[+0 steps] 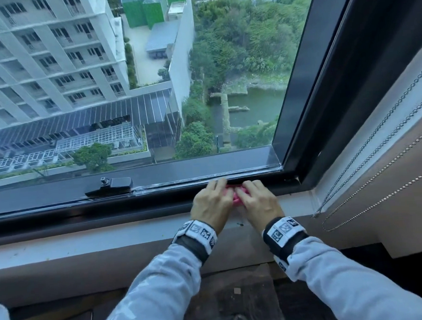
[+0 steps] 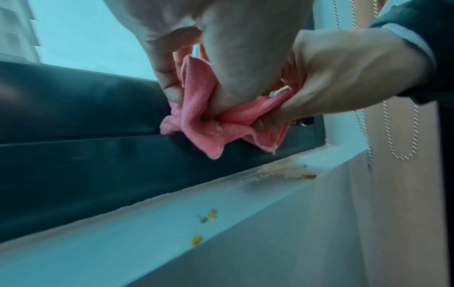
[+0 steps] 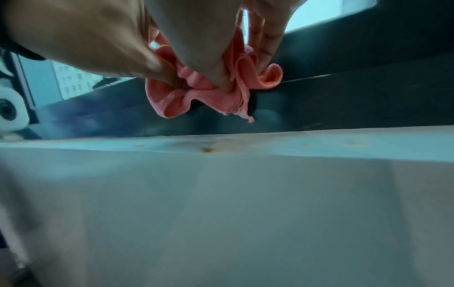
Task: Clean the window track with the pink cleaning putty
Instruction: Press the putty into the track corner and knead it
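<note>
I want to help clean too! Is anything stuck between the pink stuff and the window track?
Nothing visible. Both hands, left hand and right hand, hold the pink putty right at the dark window track.

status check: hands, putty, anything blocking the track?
Both hands, left and right, grip the pink putty, bunched at the track near its right end. Latch sits further left. Crumbs on the sill.

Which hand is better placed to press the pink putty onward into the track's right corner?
Probably the right hand: it grips the pink putty on the corner side; the left hand sits farther away.
</note>
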